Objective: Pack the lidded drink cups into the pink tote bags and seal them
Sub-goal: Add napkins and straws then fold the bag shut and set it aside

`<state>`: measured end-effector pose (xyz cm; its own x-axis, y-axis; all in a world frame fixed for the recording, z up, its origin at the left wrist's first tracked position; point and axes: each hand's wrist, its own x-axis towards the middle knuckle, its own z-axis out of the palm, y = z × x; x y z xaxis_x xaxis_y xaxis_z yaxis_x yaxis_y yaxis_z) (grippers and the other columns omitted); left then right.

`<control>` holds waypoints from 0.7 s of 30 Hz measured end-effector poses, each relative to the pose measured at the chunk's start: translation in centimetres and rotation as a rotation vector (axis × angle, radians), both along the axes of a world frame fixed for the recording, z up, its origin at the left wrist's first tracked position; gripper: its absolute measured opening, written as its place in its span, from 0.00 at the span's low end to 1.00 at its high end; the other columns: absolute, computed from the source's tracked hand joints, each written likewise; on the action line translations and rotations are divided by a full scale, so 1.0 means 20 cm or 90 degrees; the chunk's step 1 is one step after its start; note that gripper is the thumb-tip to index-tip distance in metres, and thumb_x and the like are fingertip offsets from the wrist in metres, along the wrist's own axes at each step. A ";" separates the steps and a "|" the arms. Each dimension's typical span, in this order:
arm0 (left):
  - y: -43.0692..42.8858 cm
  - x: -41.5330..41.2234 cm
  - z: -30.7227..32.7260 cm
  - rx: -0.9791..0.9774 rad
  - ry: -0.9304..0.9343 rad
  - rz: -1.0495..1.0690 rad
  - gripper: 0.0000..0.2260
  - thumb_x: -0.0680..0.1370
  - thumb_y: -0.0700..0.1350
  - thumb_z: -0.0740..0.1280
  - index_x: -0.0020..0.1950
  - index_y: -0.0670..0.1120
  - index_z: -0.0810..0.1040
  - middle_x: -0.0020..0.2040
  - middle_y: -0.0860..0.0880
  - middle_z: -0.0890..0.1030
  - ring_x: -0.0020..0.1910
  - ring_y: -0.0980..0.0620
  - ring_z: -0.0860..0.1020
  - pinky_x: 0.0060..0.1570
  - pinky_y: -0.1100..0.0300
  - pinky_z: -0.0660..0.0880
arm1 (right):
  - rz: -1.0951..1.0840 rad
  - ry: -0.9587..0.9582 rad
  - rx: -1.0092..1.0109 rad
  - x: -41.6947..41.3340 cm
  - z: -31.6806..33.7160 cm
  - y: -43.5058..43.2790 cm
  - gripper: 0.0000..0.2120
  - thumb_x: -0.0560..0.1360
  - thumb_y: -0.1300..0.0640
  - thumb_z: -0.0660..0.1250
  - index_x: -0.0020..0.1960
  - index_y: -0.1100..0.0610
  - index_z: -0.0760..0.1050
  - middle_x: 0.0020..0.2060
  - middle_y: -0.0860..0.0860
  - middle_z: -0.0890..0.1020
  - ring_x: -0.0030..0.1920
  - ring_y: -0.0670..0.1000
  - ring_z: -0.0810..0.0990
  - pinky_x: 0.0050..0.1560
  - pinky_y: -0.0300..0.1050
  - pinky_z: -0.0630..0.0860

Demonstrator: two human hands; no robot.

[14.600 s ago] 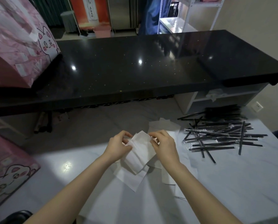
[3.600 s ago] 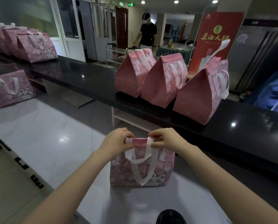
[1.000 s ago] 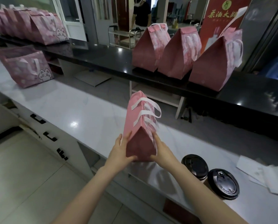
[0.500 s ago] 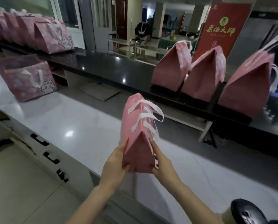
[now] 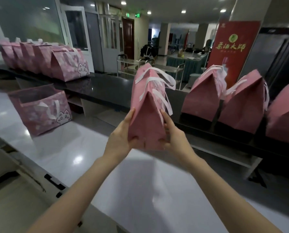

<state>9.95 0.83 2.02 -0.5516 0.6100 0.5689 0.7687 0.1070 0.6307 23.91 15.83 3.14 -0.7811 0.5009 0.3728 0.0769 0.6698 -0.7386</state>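
Pink and soft-looking, the pink tote bag [image 5: 147, 115] is held clear above the white table [image 5: 90, 148]. It could, I judge, tilt and upset any cups hidden inside, because the left hand [image 5: 121, 138] and right hand [image 5: 174, 137] clamp only its lower near end, thumbs on the end panel and fingers round the sides. It might also knock the sealed bags [image 5: 202, 96] on the black table beyond. Its top is folded into a closed ridge, and white handles droop down its right side.

Past our held bag [image 5: 147, 118], black counter [image 5: 106, 89] lies bare between the left bag row [image 5: 39, 61] and the right bags [image 5: 238, 106].
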 end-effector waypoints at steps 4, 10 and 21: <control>0.21 -0.19 0.10 -0.051 -0.052 -0.089 0.50 0.63 0.48 0.75 0.75 0.69 0.47 0.66 0.53 0.75 0.58 0.48 0.78 0.53 0.47 0.78 | -0.034 -0.005 0.022 -0.15 0.08 0.21 0.49 0.69 0.67 0.68 0.73 0.30 0.49 0.54 0.51 0.80 0.50 0.52 0.82 0.52 0.56 0.80; 0.59 -0.45 0.11 -0.111 -0.046 -0.161 0.53 0.66 0.36 0.74 0.75 0.68 0.45 0.66 0.53 0.74 0.60 0.50 0.77 0.55 0.47 0.77 | -0.088 -0.028 0.001 -0.34 0.07 0.52 0.50 0.71 0.68 0.68 0.71 0.26 0.47 0.49 0.48 0.81 0.47 0.50 0.82 0.50 0.55 0.81; 1.07 -0.83 0.07 -0.151 -0.031 -0.189 0.50 0.67 0.33 0.67 0.75 0.69 0.45 0.65 0.52 0.72 0.60 0.51 0.74 0.55 0.46 0.76 | -0.275 -0.088 -0.001 -0.66 0.03 0.86 0.48 0.72 0.67 0.64 0.71 0.27 0.41 0.56 0.52 0.77 0.53 0.55 0.79 0.55 0.56 0.78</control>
<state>-6.69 22.26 3.36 -0.3536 0.8590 0.3702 0.7580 0.0313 0.6515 10.72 32.96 3.82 -0.5431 0.7923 0.2782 0.4473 0.5534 -0.7026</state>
